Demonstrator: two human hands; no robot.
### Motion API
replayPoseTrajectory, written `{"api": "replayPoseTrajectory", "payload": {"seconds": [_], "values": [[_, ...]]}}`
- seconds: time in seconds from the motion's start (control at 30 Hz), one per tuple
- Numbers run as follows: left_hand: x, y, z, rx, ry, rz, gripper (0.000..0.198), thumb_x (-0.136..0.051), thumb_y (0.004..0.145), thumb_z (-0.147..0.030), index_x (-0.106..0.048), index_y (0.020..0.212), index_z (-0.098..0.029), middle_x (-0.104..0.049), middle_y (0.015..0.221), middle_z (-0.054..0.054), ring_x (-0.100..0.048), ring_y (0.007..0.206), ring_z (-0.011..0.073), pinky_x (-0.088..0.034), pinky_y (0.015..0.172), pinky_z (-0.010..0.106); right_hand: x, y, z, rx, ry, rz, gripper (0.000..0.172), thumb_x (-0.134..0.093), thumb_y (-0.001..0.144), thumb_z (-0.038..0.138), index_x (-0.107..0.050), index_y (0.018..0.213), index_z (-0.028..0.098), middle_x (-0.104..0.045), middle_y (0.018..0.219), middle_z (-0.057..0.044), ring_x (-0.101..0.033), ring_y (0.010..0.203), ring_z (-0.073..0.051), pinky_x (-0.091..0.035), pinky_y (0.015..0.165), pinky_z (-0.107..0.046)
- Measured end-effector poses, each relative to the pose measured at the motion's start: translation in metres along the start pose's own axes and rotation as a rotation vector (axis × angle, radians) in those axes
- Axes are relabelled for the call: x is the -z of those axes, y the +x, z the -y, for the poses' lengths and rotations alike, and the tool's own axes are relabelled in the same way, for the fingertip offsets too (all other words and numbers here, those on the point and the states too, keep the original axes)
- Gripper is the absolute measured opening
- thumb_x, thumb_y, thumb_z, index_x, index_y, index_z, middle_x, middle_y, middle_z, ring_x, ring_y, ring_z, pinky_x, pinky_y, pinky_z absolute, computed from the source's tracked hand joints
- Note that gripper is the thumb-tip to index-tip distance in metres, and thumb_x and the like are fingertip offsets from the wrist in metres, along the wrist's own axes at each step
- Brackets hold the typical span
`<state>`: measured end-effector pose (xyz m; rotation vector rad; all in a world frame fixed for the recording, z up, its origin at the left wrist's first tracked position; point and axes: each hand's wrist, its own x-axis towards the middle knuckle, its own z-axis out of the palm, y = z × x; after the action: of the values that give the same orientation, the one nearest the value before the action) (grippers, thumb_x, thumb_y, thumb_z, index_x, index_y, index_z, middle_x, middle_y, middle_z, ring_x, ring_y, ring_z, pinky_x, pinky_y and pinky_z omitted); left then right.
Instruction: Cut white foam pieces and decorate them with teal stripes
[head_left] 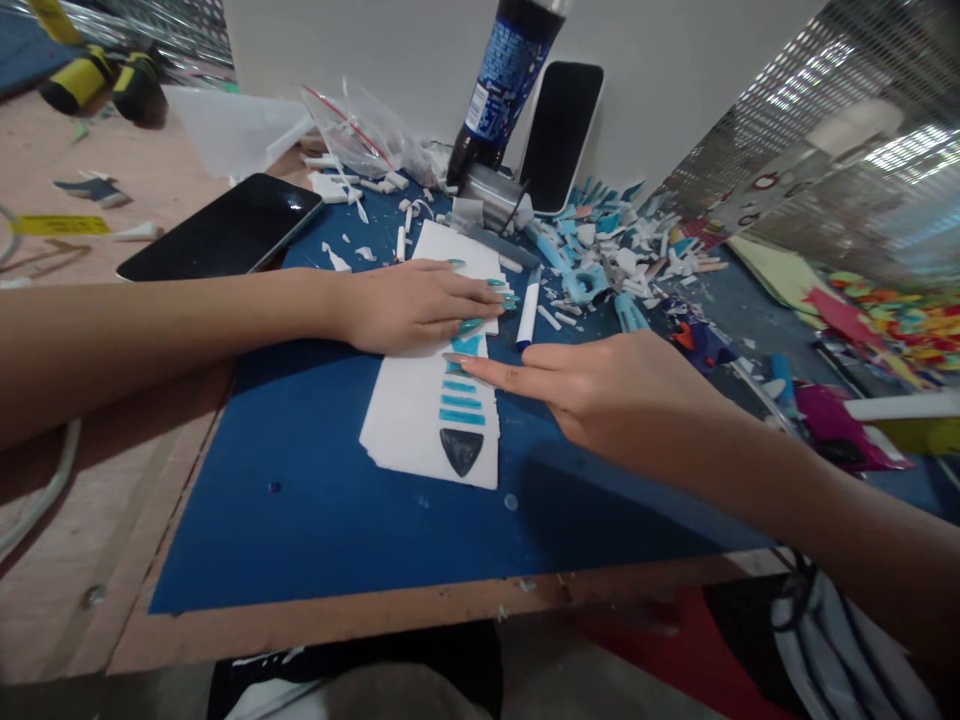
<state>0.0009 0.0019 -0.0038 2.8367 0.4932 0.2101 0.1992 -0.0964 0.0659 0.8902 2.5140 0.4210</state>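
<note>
A white sheet of card or foam (pixel 409 405) lies on the blue mat (pixel 300 520). A fishbone-like row of light-blue strips (pixel 461 402) runs along its right side, with a dark rounded triangle (pixel 460 451) at the near end. My left hand (pixel 416 305) rests flat on the upper part of the sheet, fingers stretched to the right and covering some of it. From the right, my right hand (pixel 592 385) reaches in with its index finger extended, the tip at the uppermost strips; its other fingers are partly hidden. A white marker-like stick (pixel 529 310) lies just beyond that hand.
A black phone (pixel 225 230) lies at the left; another phone (pixel 562 135) leans against the wall beside a dark drink bottle (pixel 502 80). White and blue scraps (pixel 615 250) pile up behind. Yellow-black tools (pixel 79 80) and colourful pieces (pixel 892 310) flank the workspace.
</note>
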Motion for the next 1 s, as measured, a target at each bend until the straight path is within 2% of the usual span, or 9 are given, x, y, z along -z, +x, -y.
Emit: {"api": "replayPoseTrajectory", "payload": {"seconds": [0.27,0.37,0.47,0.57,0.77,1.0], "values": [[-0.001,0.0,0.0,0.01,0.035,0.019,0.057,-0.017,0.095,-0.039,-0.036,0.144,-0.017,-0.033,0.152,0.006,-0.028,0.14,0.0212,-0.016,0.115,0.035,-0.004,0.002,0.002,-0.011,-0.004,0.091,0.077,-0.041,0.079,0.0,-0.029,0.147,0.033,-0.058,0.07,0.0,-0.023,0.044,-0.009,-0.013,0.046,-0.025],[-0.003,0.0,0.003,0.001,0.031,0.016,0.058,-0.016,0.096,-0.042,-0.036,0.144,-0.018,-0.033,0.153,0.006,-0.028,0.14,0.021,-0.015,0.115,0.034,-0.006,0.002,0.003,-0.01,-0.011,0.074,0.076,-0.039,0.079,0.0,-0.03,0.147,0.033,-0.055,0.067,0.001,-0.017,0.044,-0.009,-0.012,0.045,-0.025],[-0.005,-0.001,0.007,-0.034,0.02,-0.014,0.058,-0.015,0.096,-0.042,-0.035,0.144,-0.017,-0.032,0.153,0.005,-0.028,0.14,0.021,-0.014,0.115,0.034,-0.007,0.001,0.002,0.019,-0.025,0.049,0.077,-0.04,0.077,-0.002,-0.031,0.148,0.027,-0.053,0.064,0.001,-0.015,0.043,-0.009,-0.013,0.045,-0.027],[-0.007,-0.001,0.01,-0.054,0.014,-0.013,0.056,-0.016,0.097,-0.042,-0.034,0.145,-0.019,-0.031,0.153,0.005,-0.027,0.141,0.0217,-0.013,0.115,0.036,-0.007,0.0,0.002,0.036,-0.037,0.062,0.078,-0.041,0.077,-0.002,-0.026,0.149,0.025,-0.056,0.065,0.0,-0.02,0.043,-0.009,-0.014,0.045,-0.027],[-0.006,-0.002,0.011,-0.056,0.011,-0.011,0.053,-0.019,0.097,-0.039,-0.033,0.145,-0.02,-0.032,0.153,0.005,-0.028,0.14,0.0226,-0.013,0.115,0.04,-0.012,-0.002,0.002,0.004,-0.059,0.052,0.077,-0.036,0.083,0.001,-0.017,0.15,0.033,-0.06,0.069,0.0,-0.031,0.043,-0.01,-0.012,0.042,-0.026],[-0.002,-0.002,0.008,-0.032,0.008,0.017,0.055,-0.016,0.097,-0.042,-0.034,0.145,-0.02,-0.033,0.153,0.006,-0.028,0.14,0.0237,-0.013,0.115,0.041,-0.02,-0.004,-0.001,0.007,0.068,-0.022,0.077,-0.038,0.08,-0.002,-0.028,0.148,0.032,-0.063,0.066,0.0,-0.03,0.04,-0.009,-0.014,0.047,-0.028]]}}
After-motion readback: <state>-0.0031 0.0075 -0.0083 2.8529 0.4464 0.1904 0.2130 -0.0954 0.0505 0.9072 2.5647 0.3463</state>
